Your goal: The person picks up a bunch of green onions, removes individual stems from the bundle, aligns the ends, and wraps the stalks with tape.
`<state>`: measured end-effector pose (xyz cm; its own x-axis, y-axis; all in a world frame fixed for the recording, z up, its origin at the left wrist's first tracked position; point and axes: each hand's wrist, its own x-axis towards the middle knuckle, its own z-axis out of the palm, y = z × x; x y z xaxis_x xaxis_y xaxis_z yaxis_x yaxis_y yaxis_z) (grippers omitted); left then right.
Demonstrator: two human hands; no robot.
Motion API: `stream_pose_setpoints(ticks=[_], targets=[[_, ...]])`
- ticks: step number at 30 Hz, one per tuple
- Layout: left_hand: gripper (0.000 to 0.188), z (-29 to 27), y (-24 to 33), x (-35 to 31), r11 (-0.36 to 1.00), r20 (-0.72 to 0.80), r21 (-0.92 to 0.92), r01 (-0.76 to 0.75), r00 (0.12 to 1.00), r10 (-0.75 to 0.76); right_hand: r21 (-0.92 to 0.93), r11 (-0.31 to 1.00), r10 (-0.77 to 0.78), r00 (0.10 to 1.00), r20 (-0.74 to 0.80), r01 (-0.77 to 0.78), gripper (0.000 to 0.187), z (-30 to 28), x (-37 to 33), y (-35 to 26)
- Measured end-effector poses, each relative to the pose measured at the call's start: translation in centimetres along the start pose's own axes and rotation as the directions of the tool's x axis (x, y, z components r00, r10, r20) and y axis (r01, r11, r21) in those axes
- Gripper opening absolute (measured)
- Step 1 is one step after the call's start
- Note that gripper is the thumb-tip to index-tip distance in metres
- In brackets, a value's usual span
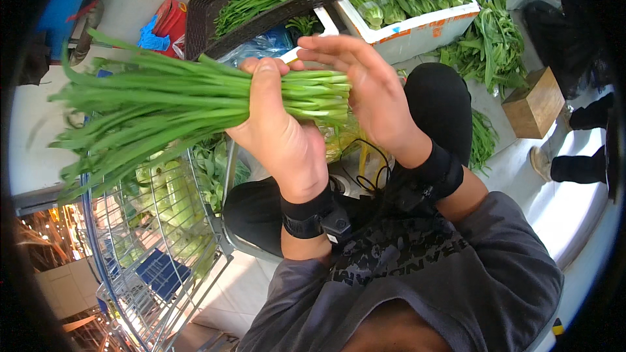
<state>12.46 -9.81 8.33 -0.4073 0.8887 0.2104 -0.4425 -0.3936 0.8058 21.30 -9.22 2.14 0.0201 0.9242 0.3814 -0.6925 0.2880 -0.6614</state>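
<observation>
A thick bunch of garlic chives (163,94) lies level across my left hand (280,127), which is wrapped around it near the pale cut ends. The long green leaves spread out to the left, over the wire cart. At the stem ends my right hand (375,91) is raised with its fingers stretched out and slightly blurred. Its palm faces the cut ends, close to them or touching; I cannot tell which. Part of the left hand's fingers is hidden behind the bunch. Both wrists wear black bands.
A dark woven basket (199,26) ahead holds chives, some bound with clear tape. Right of it, a white foam box (424,34) carries leafy greens. More greens (489,39) lie beside a wooden block (533,103). A wire cart (163,221) with vegetables stands left. Another person's legs (579,167) show right.
</observation>
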Motion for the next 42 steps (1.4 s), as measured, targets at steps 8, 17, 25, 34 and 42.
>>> stream_pose_setpoints(ticks=[8,17,25,34,42], targets=[[0.041,-1.2,-3.4,0.8,0.986,0.079,0.140,-0.090,0.994,0.079,0.514,0.766,0.506,0.855,-0.113,-0.386,0.052,0.2,0.9,0.7],[0.028,-0.9,-3.9,-0.3,0.973,0.042,0.194,-0.126,0.992,0.120,0.491,0.795,0.465,0.877,-0.120,-0.355,0.047,-0.5,1.4,2.4],[0.028,-1.8,-4.8,-0.7,0.952,0.154,0.231,-0.201,0.974,0.168,0.532,0.743,0.538,0.835,-0.113,-0.406,0.053,-0.4,1.9,1.7],[0.079,-2.2,-4.0,0.5,0.935,0.205,0.310,-0.173,0.972,0.112,0.647,0.579,0.653,0.758,-0.002,-0.497,0.068,-0.4,1.7,0.4],[0.041,-2.3,-5.8,-0.2,0.923,0.207,0.305,-0.236,0.962,0.178,0.608,0.602,0.639,0.769,0.023,-0.518,0.072,-1.5,1.7,1.2]])
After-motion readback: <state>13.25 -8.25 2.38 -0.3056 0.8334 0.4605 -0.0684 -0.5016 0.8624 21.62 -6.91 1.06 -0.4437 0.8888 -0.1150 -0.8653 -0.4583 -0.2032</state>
